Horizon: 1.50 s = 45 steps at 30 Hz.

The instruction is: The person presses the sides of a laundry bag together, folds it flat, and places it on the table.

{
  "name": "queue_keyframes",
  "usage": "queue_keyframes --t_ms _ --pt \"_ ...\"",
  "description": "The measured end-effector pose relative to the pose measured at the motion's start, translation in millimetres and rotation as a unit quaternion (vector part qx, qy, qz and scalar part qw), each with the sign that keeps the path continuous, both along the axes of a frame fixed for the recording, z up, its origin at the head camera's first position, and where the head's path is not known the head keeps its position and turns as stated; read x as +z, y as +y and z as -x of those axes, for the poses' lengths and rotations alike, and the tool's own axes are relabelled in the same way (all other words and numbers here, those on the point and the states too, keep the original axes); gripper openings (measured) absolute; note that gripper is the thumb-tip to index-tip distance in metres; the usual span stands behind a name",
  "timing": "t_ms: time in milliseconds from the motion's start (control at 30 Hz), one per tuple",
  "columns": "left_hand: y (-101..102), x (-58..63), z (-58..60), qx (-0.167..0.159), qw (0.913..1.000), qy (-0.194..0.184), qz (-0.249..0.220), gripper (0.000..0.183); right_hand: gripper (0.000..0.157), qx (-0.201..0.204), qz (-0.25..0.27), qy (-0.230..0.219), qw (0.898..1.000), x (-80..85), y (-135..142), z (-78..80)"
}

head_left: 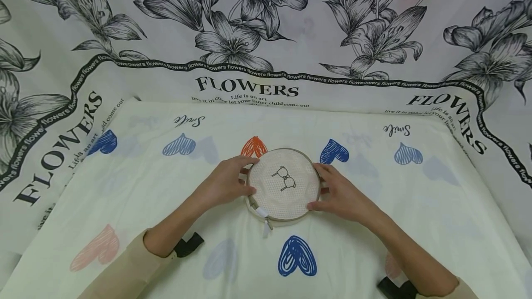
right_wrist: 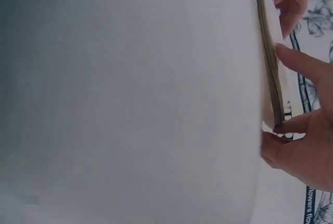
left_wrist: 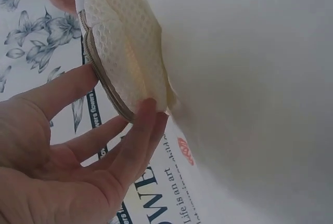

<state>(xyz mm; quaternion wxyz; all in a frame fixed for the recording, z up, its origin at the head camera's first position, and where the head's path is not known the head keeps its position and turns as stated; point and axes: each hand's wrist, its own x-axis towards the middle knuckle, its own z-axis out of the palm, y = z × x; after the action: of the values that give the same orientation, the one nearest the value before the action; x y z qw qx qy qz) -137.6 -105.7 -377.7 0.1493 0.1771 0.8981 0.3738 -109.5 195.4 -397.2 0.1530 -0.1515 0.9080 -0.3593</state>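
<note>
Here, left hand and right hand, both gripping round mesh pouch, opposite edges, zip perhaps closed

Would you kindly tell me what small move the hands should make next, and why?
Perhaps the left hand should pinch the zip pull: it lies at the near edge of the bag, on that hand's side, while the right hand holds the other side and could steady it.

"Where does the head camera look from?"
"Above, facing forward and down, the bag near six o'clock."
"And the wrist views?"
"Closer: left hand at eight o'clock, right hand at three; both share the bag."
</note>
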Motion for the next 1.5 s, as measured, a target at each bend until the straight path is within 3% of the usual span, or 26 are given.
queue_keyframes --t_ms 100,267,567,767,1033,1167,1333,1500 --pt "4 1.3 -2.6 -0.016 0.9984 0.034 0.042 0.073 0.105 0.005 -0.026 0.023 0.999 0.4 -1 -1.1" --pt "10 4.4 -13.3 -0.032 0.9875 0.098 0.120 0.070 0.107 0.008 -0.062 0.075 0.995 2.6 -4 -5.3" --pt "22 2.7 -30.6 -0.082 0.9663 0.183 0.161 0.061 0.104 0.067 -0.110 0.167 0.978 1.8 -15 -14.5" --pt "29 1.5 -34.6 -0.113 0.9622 0.166 0.184 0.080 0.099 0.105 -0.172 0.229 0.952 0.0 -22 -13.9" --pt "32 -3.0 -33.8 -0.135 0.9544 0.168 0.206 0.088 0.098 0.134 -0.214 0.253 0.934 -6.7 -26 -11.5" --pt "33 -3.7 -33.2 -0.150 0.9464 0.185 0.218 0.089 0.095 0.155 -0.221 0.269 0.925 -7.2 -28 -10.9" --pt "34 -4.4 -32.6 -0.167 0.9355 0.205 0.234 0.088 0.091 0.180 -0.217 0.277 0.918 -7.4 -30 -9.2" --pt "33 -4.6 -31.1 -0.181 0.9326 0.202 0.239 0.088 0.089 0.187 -0.208 0.273 0.921 -7.9 -30 -8.1"
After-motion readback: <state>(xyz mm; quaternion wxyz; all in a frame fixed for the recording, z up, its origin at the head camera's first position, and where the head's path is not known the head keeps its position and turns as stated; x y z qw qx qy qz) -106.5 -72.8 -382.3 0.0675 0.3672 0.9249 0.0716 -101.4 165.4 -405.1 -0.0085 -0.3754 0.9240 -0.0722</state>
